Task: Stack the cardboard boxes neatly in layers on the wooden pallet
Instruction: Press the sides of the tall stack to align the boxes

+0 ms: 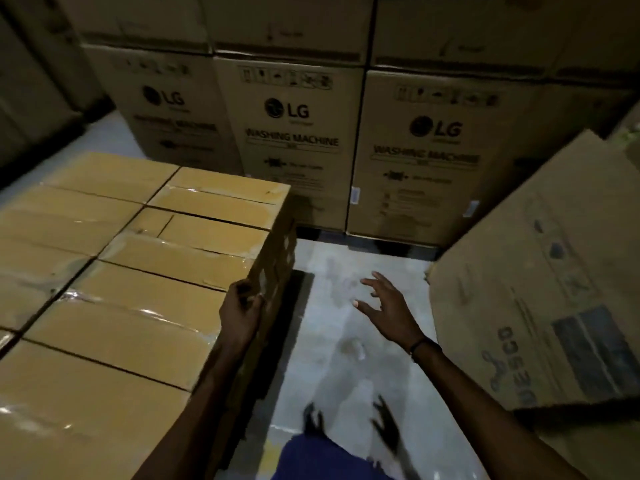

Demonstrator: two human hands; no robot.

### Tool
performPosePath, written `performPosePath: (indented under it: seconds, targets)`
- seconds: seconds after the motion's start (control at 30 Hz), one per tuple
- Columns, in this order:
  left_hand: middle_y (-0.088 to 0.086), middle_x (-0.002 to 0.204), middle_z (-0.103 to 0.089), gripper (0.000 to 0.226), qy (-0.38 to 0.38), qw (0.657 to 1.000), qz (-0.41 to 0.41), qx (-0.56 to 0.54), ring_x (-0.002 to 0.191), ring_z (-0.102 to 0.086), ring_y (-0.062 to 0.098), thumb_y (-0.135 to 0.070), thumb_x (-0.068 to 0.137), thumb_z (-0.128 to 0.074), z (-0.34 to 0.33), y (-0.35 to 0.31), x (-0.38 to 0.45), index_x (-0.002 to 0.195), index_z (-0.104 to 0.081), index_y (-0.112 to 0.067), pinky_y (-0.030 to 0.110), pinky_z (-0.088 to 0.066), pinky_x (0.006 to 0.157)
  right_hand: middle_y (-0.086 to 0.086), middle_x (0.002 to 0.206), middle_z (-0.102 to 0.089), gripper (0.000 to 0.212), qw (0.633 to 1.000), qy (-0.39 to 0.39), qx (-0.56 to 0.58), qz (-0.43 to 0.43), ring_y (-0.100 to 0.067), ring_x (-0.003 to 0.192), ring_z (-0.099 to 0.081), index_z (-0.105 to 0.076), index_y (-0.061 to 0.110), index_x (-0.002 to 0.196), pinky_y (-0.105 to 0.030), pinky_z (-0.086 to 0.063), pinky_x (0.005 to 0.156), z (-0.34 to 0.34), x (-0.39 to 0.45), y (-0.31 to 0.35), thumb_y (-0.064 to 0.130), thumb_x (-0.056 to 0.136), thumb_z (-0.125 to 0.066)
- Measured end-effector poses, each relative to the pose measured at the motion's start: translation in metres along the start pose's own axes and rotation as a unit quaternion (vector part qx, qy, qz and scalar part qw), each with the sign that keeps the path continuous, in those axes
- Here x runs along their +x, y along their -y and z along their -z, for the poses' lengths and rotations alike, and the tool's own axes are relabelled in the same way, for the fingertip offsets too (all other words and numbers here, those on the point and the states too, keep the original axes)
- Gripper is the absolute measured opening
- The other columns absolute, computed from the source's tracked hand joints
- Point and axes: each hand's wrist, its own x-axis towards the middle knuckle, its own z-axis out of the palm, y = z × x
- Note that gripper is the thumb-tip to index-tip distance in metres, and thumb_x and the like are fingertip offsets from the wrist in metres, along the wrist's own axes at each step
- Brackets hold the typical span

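Cardboard boxes (pixel 131 271), taped, fill one flush top layer; our left hand (pixel 242 306) grips its corner edge, right hand (pixel 384 303) spread empty; pallet hidden, further layers possibly outstanding.

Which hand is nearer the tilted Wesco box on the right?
Right. The right hand hangs open over the bare floor, just short of the tilted Wesco box. The left hand is farther off, gripping the stacked boxes' edge.

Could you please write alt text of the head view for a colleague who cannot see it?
A person's left hand grips the right edge of a layer of taped cardboard boxes, while the right hand hangs open over the grey floor. Tall washing-machine cartons stand behind.
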Motion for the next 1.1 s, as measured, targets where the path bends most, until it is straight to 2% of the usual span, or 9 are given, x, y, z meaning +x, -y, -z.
performPosePath:
  seconds: [0.07, 0.17, 0.3, 0.47, 0.67, 0.73, 0.8, 0.93, 1.1]
  targets:
    - [0.004, 0.126, -0.066, 0.043, -0.025, 0.999, 0.015, 0.015, 0.108, -0.066, 0.023, -0.030, 0.094, -0.068, -0.011, -0.003, 0.018, 0.133, -0.056, -0.017, 0.042, -0.055, 0.095, 0.002, 0.163, -0.033, 0.052, 0.999, 0.036, -0.015, 0.016, -0.020, 0.124, -0.059, -0.057, 0.028, 0.138, -0.026, -0.045, 0.100, 0.011, 0.038, -0.001, 0.042, 0.091, -0.075]
    - [0.006, 0.133, -0.062, 0.045, -0.056, 0.997, 0.036, 0.029, 0.111, -0.065, 0.025, -0.029, 0.096, -0.069, -0.026, -0.003, 0.045, 0.137, -0.054, -0.016, 0.047, -0.056, 0.094, 0.003, 0.164, -0.032, 0.053, 0.993, 0.081, -0.049, 0.063, -0.022, 0.132, -0.053, -0.056, 0.029, 0.140, -0.036, -0.046, 0.108, 0.016, 0.100, 0.003, 0.045, 0.092, -0.073]
    - [0.006, 0.138, -0.056, 0.049, -0.098, 0.991, 0.076, 0.045, 0.112, -0.061, 0.024, -0.029, 0.097, -0.070, -0.046, 0.005, 0.092, 0.140, -0.052, -0.015, 0.041, -0.054, 0.089, 0.002, 0.165, -0.029, 0.053, 0.978, 0.158, -0.082, 0.110, -0.023, 0.141, -0.044, -0.053, 0.029, 0.142, -0.041, -0.042, 0.112, 0.006, 0.193, 0.014, 0.045, 0.095, -0.070]
    - [0.007, 0.137, -0.053, 0.054, -0.112, 0.985, 0.097, 0.092, 0.117, -0.056, 0.024, -0.034, 0.095, -0.071, -0.064, 0.027, 0.159, 0.141, -0.049, -0.015, 0.044, -0.051, 0.096, -0.001, 0.166, -0.028, 0.054, 0.961, 0.218, -0.094, 0.142, -0.024, 0.147, -0.038, -0.053, 0.025, 0.144, -0.045, -0.040, 0.115, -0.019, 0.299, 0.030, 0.044, 0.095, -0.070]
    - [0.009, 0.144, -0.046, 0.056, -0.086, 0.976, 0.124, 0.159, 0.126, -0.048, 0.030, -0.040, 0.095, -0.068, -0.086, 0.048, 0.231, 0.143, -0.047, -0.018, 0.044, -0.046, 0.100, 0.004, 0.169, -0.020, 0.059, 0.920, 0.274, -0.190, 0.207, -0.018, 0.147, -0.035, -0.046, 0.025, 0.150, -0.027, -0.036, 0.105, -0.048, 0.411, 0.060, 0.047, 0.098, -0.064]
    - [0.007, 0.146, -0.043, 0.060, -0.082, 0.968, 0.154, 0.180, 0.127, -0.046, 0.030, -0.044, 0.093, -0.070, -0.095, 0.053, 0.253, 0.143, -0.047, -0.021, 0.048, -0.046, 0.098, 0.003, 0.169, -0.019, 0.059, 0.907, 0.294, -0.200, 0.228, -0.023, 0.147, -0.035, -0.045, 0.023, 0.151, -0.035, -0.039, 0.111, -0.059, 0.445, 0.068, 0.044, 0.099, -0.064]
    - [0.005, 0.149, -0.040, 0.065, -0.073, 0.960, 0.169, 0.210, 0.129, -0.045, 0.030, -0.048, 0.090, -0.072, -0.105, 0.058, 0.273, 0.143, -0.045, -0.023, 0.050, -0.046, 0.099, 0.001, 0.169, -0.018, 0.059, 0.888, 0.317, -0.219, 0.251, -0.027, 0.148, -0.033, -0.044, 0.022, 0.151, -0.046, -0.040, 0.115, -0.073, 0.478, 0.072, 0.040, 0.099, -0.066]
    - [0.006, 0.159, -0.031, 0.080, -0.052, 0.947, 0.202, 0.243, 0.140, -0.035, 0.032, -0.059, 0.085, -0.072, -0.129, 0.071, 0.307, 0.149, -0.041, -0.022, 0.054, -0.041, 0.102, 0.000, 0.170, -0.017, 0.064, 0.841, 0.346, -0.289, 0.299, -0.030, 0.148, -0.032, -0.042, 0.022, 0.153, -0.046, -0.040, 0.116, -0.104, 0.533, 0.078, 0.027, 0.096, -0.072]
    - [0.004, 0.168, -0.015, 0.101, -0.022, 0.927, 0.259, 0.271, 0.153, -0.016, 0.032, -0.069, 0.076, -0.075, -0.161, 0.096, 0.334, 0.156, -0.030, -0.025, 0.065, -0.035, 0.110, -0.002, 0.171, -0.011, 0.082, 0.749, 0.418, -0.350, 0.376, -0.034, 0.152, -0.024, -0.030, 0.025, 0.159, -0.054, -0.036, 0.116, -0.149, 0.596, 0.063, 0.024, 0.092, -0.077]
